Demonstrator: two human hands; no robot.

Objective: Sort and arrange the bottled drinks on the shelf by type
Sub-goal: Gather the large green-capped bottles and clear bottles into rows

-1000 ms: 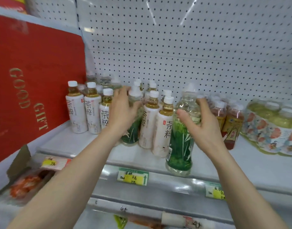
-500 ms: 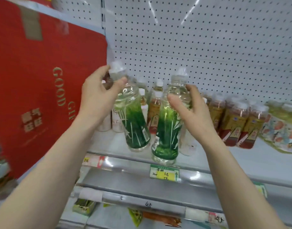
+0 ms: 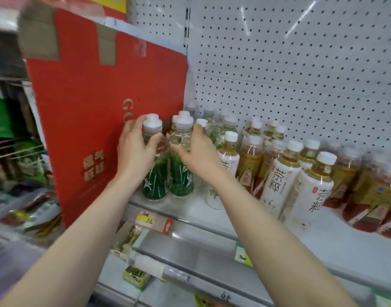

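Two clear bottles with green leaf labels stand side by side at the shelf's left front corner. My left hand (image 3: 136, 151) is wrapped around the left green bottle (image 3: 156, 182). My right hand (image 3: 199, 156) grips the right green bottle (image 3: 181, 180). Both bottles rest upright on the white shelf (image 3: 212, 216) and nearly touch. To their right stand white-labelled tea bottles (image 3: 281, 180) with white caps, then amber tea bottles with red and gold labels (image 3: 248, 165). More bottles stand behind my hands, partly hidden.
A tall red gift box (image 3: 95, 120) leans at the shelf's left end, close beside my left hand. White pegboard (image 3: 289, 69) backs the shelf. Price tags (image 3: 153, 220) hang on the front rail. A lower shelf holds packaged goods. Snack packs lie at far left.
Both hands carried the two green bottles leftward and set them down at the shelf's left front, next to the red box. The camera swung left with them.
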